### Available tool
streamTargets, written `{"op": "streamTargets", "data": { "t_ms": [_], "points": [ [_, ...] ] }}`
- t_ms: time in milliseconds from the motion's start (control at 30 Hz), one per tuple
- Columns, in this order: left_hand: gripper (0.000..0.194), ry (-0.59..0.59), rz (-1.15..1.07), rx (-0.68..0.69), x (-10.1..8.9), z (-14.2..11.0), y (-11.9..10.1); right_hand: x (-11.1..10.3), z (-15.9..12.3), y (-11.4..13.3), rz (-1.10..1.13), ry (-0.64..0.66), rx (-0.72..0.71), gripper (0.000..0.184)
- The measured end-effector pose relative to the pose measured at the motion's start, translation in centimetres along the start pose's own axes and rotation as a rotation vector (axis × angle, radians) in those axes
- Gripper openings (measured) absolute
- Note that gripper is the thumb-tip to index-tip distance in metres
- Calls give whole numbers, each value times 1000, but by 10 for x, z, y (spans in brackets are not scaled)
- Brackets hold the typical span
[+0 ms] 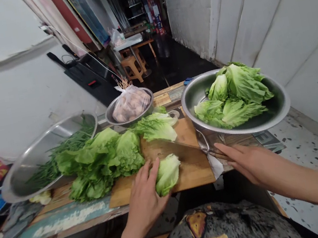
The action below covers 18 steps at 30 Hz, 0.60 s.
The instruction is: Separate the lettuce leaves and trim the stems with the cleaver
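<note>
On the wooden cutting board (197, 175), my left hand (146, 190) curls round the left side of a small piece of lettuce (168, 172). My right hand (245, 161) holds a knife (182, 146) by its handle, fingers fairly straight along it. The blade lies low over the board, pointing left, just beyond the lettuce piece. Another cut lettuce chunk (159, 129) rests past the blade at the board's far side. Large leafy lettuce (101, 157) is heaped on the left, partly over the board. The fingertips of my right hand are partly hidden.
A steel basin (281, 119) with lettuce stands at the right. Green stalks fill part of another basin (15, 187) at the left. Behind the board, a bowl (111, 116) holds a plastic bag (132, 103) of pale pieces and sticks. Walls flank both sides.
</note>
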<state>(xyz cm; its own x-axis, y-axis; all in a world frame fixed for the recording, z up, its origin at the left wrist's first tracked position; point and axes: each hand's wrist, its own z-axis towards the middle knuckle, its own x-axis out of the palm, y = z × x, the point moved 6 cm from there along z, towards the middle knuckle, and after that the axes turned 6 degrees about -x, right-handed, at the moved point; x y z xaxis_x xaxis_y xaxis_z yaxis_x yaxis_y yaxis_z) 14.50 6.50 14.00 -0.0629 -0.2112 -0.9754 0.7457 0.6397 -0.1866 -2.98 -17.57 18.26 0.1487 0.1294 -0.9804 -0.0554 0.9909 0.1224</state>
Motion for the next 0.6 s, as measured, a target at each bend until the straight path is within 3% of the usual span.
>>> {"op": "streamTargets", "data": {
  "t_ms": [67, 100, 200, 267, 433, 600],
  "points": [
    [104, 34, 45, 38, 2, -1, -3, -11, -7, 3, 124, -11, -10, 46],
    [103, 29, 61, 48, 3, -1, -5, -17, -11, 5, 173, -24, -19, 46],
    [73, -58, 99, 18, 6, 1, -11, -33, -20, 16, 250, -89, -12, 48],
    [63, -117, 101, -4, 5, 3, -16, -39, -27, 22, 255, -116, 12, 54],
    [53, -191, 124, 44, -2, 2, -36, -41, -43, 32, 241, -113, 26, 68],
    [54, -220, 212, 60, -8, -1, -50, -35, -52, 30, 206, -113, 78, 63]
  ]
}}
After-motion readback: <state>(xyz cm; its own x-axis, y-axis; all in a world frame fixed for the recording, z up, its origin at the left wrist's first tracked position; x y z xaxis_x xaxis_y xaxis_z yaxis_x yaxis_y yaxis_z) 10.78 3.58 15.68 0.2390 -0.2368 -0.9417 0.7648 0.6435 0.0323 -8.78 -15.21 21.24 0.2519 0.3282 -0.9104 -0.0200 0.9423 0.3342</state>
